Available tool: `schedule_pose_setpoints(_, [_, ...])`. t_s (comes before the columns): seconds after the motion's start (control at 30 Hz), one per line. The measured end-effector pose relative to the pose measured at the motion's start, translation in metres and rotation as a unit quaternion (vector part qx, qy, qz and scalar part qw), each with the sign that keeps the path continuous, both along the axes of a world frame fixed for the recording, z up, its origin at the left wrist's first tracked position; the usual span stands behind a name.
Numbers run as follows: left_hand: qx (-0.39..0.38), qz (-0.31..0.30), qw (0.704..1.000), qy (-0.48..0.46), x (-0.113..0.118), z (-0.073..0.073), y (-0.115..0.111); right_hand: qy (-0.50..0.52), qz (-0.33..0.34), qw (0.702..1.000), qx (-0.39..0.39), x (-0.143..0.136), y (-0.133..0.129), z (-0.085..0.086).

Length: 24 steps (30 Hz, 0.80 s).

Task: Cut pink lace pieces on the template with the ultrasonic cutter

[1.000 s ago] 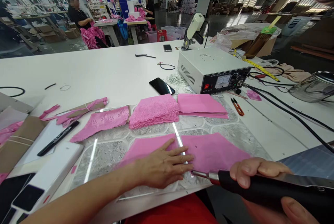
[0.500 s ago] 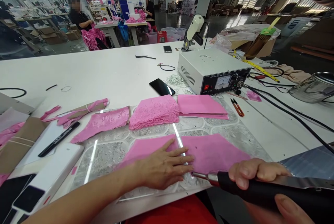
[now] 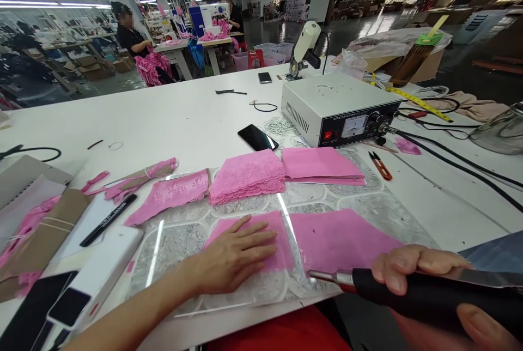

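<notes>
My left hand [image 3: 241, 253] lies flat with fingers spread on a pink fabric piece [image 3: 281, 242], covering much of it. To its right, across a narrow gap, lies another pink fabric piece [image 3: 341, 236]. My right hand [image 3: 417, 266] is wrapped round the black handle of a handheld cutter [image 3: 441, 294]. Its thin metal tip points left, close to the lower left corner of the right-hand piece; whether it touches the sheet below, I cannot tell. Under the fabric is a clear patterned sheet [image 3: 175, 253]. Behind are a lace-edged pink stack [image 3: 247, 176] and a smooth pink stack [image 3: 322, 165].
A grey control box [image 3: 343, 106] with cables stands at the back right, near orange thread snips [image 3: 379, 165]. A phone [image 3: 257, 137] lies behind the stacks. At left are a black marker [image 3: 108, 220] and a white device [image 3: 96, 269]. Other people sit at sewing machines beyond.
My left hand has slid left across the fabric, uncovering the lower part of the gap between the two pieces. The cutter stays near the same spot. The view has shifted slightly.
</notes>
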<state>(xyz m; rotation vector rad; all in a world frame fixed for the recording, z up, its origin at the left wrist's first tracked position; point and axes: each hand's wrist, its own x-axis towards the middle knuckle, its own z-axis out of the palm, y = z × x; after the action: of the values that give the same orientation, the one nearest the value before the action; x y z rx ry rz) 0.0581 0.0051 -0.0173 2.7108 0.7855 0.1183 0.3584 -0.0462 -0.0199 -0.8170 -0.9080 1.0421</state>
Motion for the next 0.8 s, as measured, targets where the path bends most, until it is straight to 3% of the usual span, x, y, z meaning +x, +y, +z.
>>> schedule_pose_setpoints(0.13, [0.003, -0.011, 0.999, 0.037, -0.009, -0.006, -0.006, 0.015, -0.005, 1.000, -0.025, -0.010, 0.000, 0.002])
schedule_pose_setpoints(0.37, [0.013, -0.009, 1.000, 0.016, -0.010, -0.014, -0.008, 0.004, 0.029, 0.999, 0.029, -0.018, 0.012, 0.008])
schedule_pose_setpoints(0.8, [0.023, -0.013, 1.000, -0.001, -0.016, -0.016, -0.008, -0.003, 0.045, 0.998, 0.032, -0.025, 0.012, 0.010])
